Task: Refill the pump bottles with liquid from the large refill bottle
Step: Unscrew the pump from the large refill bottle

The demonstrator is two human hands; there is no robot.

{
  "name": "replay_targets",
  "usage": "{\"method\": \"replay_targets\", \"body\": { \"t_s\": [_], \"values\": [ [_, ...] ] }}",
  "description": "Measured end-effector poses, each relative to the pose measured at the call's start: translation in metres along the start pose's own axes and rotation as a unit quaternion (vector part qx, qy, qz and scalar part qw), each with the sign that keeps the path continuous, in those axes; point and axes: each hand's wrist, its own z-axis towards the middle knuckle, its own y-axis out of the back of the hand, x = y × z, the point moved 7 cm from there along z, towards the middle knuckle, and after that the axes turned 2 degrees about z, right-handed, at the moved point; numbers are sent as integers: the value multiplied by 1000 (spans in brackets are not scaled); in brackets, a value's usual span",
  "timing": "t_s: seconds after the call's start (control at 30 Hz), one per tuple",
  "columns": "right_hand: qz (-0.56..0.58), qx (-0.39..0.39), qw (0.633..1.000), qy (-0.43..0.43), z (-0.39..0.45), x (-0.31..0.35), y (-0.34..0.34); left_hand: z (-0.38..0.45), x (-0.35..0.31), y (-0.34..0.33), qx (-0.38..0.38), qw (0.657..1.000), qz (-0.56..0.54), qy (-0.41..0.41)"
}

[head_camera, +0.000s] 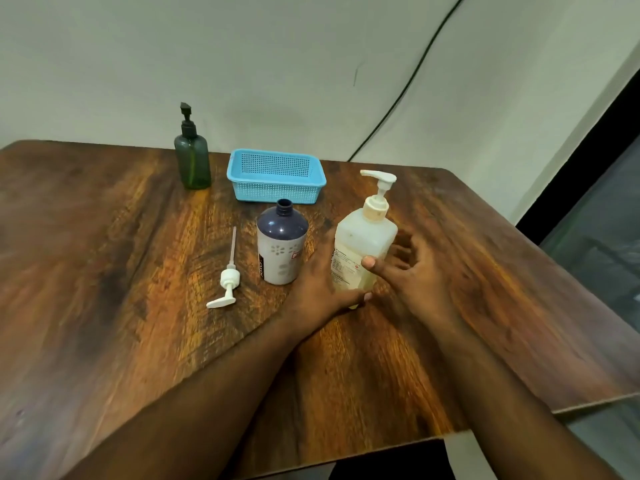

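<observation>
Large refill bottle [362, 252]: pale, translucent, white pump head still screwed on; upright on the bench [138, 271], right of centre, nearest the person; liquid level hard to read through the wall.

Left hand [323, 282]: pressed against the bottle's lower left side, thumb lying along its base, fingers hidden behind the bottle; whether they wrap it cannot be told for certain, though the hand looks to be bracing it.

Right hand [412, 271]: thumb tip touching the bottle's front, fingers [401, 251] spread wide and loose just beside its right side, not yet closed; blurred.

Dark-shouldered bottle [281, 252]: white lower body, neck open, no pump fitted; upright just left of the refill bottle, beside the left hand.

Loose white pump [227, 277]: lying flat on the bench left of the open bottle, tube pointing away from the person.

Green pump bottle [192, 161]: black pump on, upright near the far edge, well apart from the hands.

Blue basket [277, 174]: perforated, behind the open bottle; contents not visible.

Black cable [412, 81]: running down the wall behind.

Step in hand, as judged: taking hold of the refill bottle; one receiving bottle stands ready. Next move likely calls for a firm brace with the left hand while the right unscrews the pump head, then a pour into the narrow open neck.
</observation>
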Motion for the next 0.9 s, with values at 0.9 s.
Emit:
{"method": "replay_targets", "body": {
  "t_s": [0.9],
  "values": [
    [211,126,967,62,46,39,-21,11,36,-2,104,984,-89,112]
  ]
}}
